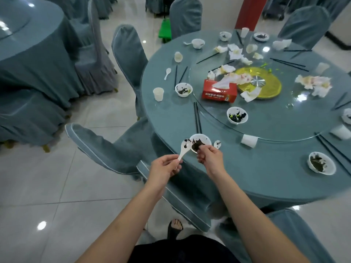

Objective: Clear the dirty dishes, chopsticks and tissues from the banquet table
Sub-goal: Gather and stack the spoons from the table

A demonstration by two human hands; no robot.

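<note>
At the near edge of the round blue-clothed banquet table [247, 177], the person is dealing with the first place setting. Their right hand [210, 155] pinches the rim of a small white bowl smeared with dark leftovers [199, 142], which sits right at the table's edge or is tilted just off it; I cannot tell which. Their left hand [165, 168], just off the table's edge, has its fingers curled round the handle of a white ceramic soup spoon [183, 149], whose scoop nearly touches the bowl's rim.

It looks like the collecting step: spoon and bowl being gathered as one. I'd judge the next move calls for dropping the spoon into the bowl and stacking both with another dirty bowl, perhaps the white one [237, 115] further in on the glass turntable [284, 114]. Black chopsticks [197, 117] lie just beyond the held bowl, and crumpled stained tissues [313, 83] with a red tissue box [219, 91] sit near the table's centre, all still to clear.

No tray or bin shows anywhere. The table's right side is cut off, and the far dishes are too small to read.
</note>
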